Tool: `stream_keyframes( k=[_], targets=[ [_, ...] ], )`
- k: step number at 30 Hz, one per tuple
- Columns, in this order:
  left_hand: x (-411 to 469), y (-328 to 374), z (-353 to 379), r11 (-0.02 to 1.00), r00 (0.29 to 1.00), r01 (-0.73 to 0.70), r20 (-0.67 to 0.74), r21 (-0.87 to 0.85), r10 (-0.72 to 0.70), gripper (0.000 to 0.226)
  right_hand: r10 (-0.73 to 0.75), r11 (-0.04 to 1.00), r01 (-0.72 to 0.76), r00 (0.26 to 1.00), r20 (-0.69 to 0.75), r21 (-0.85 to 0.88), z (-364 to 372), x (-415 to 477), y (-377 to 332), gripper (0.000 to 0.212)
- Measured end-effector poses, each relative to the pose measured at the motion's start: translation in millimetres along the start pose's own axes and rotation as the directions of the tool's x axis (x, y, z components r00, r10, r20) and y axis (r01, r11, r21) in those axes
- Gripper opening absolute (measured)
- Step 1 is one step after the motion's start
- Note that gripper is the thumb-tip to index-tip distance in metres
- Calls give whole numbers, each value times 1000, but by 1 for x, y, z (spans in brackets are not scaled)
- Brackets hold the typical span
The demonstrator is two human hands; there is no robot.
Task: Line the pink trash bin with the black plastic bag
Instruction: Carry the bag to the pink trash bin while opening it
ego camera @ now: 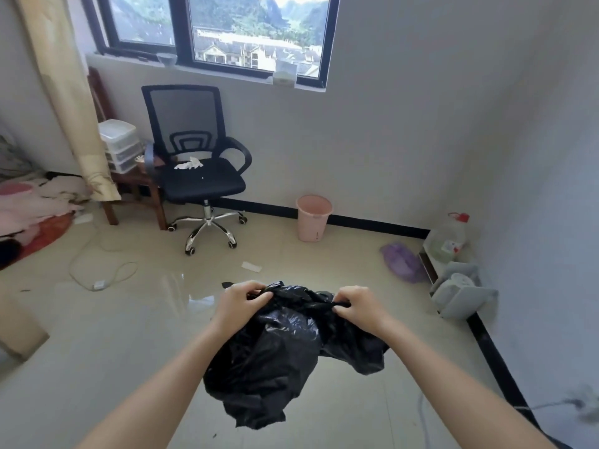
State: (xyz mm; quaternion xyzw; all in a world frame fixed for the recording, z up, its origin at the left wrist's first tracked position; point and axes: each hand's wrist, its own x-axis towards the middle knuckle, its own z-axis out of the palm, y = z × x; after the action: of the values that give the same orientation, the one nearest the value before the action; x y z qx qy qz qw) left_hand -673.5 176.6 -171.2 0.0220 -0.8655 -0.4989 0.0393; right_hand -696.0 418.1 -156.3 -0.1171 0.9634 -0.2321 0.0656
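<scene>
A crumpled black plastic bag [275, 354] hangs in the air in front of me, held by its top edge. My left hand [241, 303] pinches the bag's top at the left, and my right hand [356, 306] pinches it at the right, both with fingers closed on the plastic. The pink trash bin [313, 218] stands upright on the floor against the far wall under the window, well beyond my hands. It has no liner and looks empty.
A black office chair [201, 170] stands left of the bin. A purple bag [402, 260], a large water bottle [449, 241] and a grey box [463, 296] sit along the right wall. Cables [100, 273] and a paper scrap [251, 266] lie on the tiled floor.
</scene>
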Motion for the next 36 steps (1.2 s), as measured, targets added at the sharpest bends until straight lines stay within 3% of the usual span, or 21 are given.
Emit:
stream_keyframes(
  k=[5,10,14,22,28,36],
  targets=[
    [74,-7,2,998,998,36,-43,46,-34,14,-65,998,65,998,-9,-2,-16,91,11,11],
    [126,-37,-5,991,993,120,9,60,-120,13,-108,993,112,990,85,-44,5,164,12,11],
    [197,-58,-19,989,991,131,-26,73,-130,9,-117,993,118,993,25,-30,15,234,0,13],
    [346,-67,-49,982,993,64,83,180,-80,13,-9,1000,7,993,-115,-13,-1,339,-18,14],
    [416,-66,-4,981,970,8,236,195,-55,16,177,984,-178,973,-147,1,-8,377,18,15],
    [523,-37,52,971,953,-66,301,228,-6,17,224,974,-218,948,-225,55,-38,456,90,10]
  ],
)
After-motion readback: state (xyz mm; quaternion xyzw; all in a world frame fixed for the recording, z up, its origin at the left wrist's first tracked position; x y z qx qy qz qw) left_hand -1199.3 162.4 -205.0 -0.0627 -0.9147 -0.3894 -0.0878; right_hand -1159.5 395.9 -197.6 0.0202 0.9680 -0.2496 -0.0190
